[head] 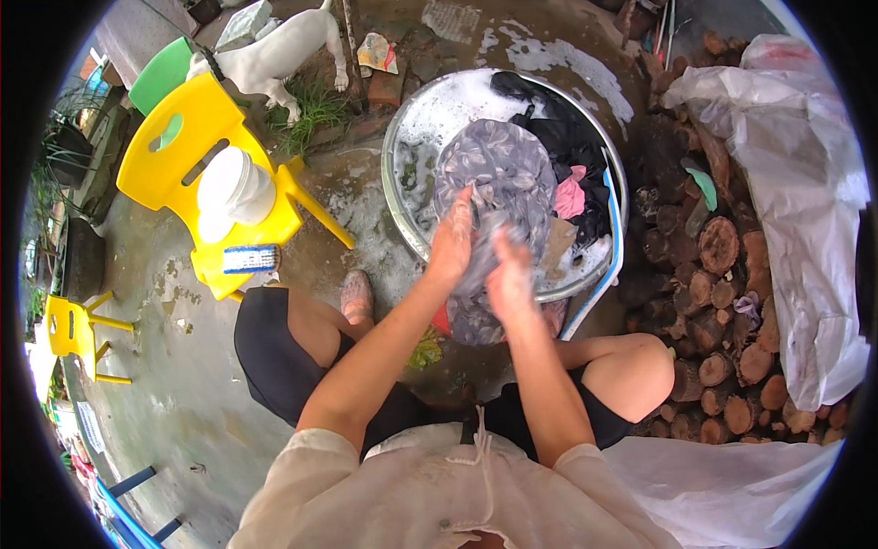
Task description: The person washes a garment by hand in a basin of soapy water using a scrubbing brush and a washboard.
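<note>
Both my hands are on a wet grey patterned cloth (495, 161) over the near side of a round metal basin (392, 199). My left hand (451, 237) grips the bunched cloth. Opposite it, my right hand (511, 278) is blurred and closed around another part of the fabric. One end of the cloth hangs below the rim between my legs. White suds (446, 103) float in the basin beside black clothes (569, 130) and a small pink cloth (570, 193). A blue-and-white strip (609, 237) leans over the right rim.
On the left stands a yellow plastic chair (175, 158) bearing white tubs (236, 185) and a scrubbing brush (251, 259). A white dog (285, 51) is behind it. Stacked logs (717, 247), partly under plastic sheeting (775, 137), line the right. The concrete floor (206, 384) is wet.
</note>
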Demonstrator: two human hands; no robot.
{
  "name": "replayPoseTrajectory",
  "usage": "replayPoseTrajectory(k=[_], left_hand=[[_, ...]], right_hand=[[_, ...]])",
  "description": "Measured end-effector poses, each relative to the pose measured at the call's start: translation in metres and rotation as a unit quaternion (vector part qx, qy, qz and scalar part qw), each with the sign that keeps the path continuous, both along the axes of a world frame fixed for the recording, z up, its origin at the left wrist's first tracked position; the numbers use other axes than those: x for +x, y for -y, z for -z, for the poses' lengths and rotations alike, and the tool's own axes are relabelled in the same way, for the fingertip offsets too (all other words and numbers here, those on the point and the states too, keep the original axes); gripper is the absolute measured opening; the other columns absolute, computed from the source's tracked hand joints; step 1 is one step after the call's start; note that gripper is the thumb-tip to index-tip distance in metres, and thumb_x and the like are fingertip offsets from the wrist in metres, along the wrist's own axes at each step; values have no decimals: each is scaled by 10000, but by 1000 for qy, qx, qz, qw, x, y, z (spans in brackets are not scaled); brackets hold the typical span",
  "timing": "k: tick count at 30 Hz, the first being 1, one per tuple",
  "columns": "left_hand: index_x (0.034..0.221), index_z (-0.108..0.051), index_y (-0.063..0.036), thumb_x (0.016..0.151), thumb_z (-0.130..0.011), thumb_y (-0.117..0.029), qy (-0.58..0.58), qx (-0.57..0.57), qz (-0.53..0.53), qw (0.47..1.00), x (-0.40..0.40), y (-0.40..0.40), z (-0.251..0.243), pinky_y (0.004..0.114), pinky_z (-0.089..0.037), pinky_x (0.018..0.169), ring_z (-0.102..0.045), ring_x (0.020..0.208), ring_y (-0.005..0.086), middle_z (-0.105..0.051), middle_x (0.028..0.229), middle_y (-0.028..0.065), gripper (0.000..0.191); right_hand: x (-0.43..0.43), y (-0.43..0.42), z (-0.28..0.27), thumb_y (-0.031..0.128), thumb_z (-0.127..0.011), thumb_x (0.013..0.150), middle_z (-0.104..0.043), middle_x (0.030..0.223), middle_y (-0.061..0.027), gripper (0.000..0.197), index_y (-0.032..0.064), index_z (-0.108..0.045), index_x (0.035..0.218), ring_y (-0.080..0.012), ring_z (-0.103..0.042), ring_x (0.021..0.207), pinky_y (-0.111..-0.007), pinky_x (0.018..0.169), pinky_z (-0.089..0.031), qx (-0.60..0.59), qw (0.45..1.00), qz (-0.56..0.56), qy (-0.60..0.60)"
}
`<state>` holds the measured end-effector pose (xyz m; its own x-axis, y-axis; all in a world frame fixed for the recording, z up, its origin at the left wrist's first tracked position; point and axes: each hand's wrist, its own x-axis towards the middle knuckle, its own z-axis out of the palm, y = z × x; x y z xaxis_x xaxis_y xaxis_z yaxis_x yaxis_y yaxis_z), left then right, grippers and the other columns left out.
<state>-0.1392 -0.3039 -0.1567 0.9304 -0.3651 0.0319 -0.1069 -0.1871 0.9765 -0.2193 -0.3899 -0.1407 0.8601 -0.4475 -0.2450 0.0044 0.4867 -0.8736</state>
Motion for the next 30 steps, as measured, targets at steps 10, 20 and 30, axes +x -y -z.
replayPoseTrajectory(k=[10,20,30], left_hand=[[1123,-537,-146,736,-662,-240,316,324,194,870,-83,-37,32,543,-282,966,-387,1223,307,-450,1283,137,418],[1041,-482,-51,702,-669,-25,-101,-244,-58,963,3,-31,-66,282,-457,696,-549,767,152,-571,810,71,388],[848,-597,-32,755,-636,-237,210,101,-97,968,-48,8,-24,452,-354,921,-498,947,350,-564,887,163,228]], right_hand=[[6,52,-100,260,-544,895,-572,965,-101,377,19,-471,1177,-181,-550,870,-326,787,-451,-61,978,104,170],[-9,12,3,483,-486,874,-609,888,-98,525,46,-512,1163,-172,-580,730,-339,662,-484,38,995,-10,-87],[-3,-10,32,350,-480,907,-569,1065,-97,385,36,-534,1124,-206,-543,971,-338,841,-448,124,992,14,16]])
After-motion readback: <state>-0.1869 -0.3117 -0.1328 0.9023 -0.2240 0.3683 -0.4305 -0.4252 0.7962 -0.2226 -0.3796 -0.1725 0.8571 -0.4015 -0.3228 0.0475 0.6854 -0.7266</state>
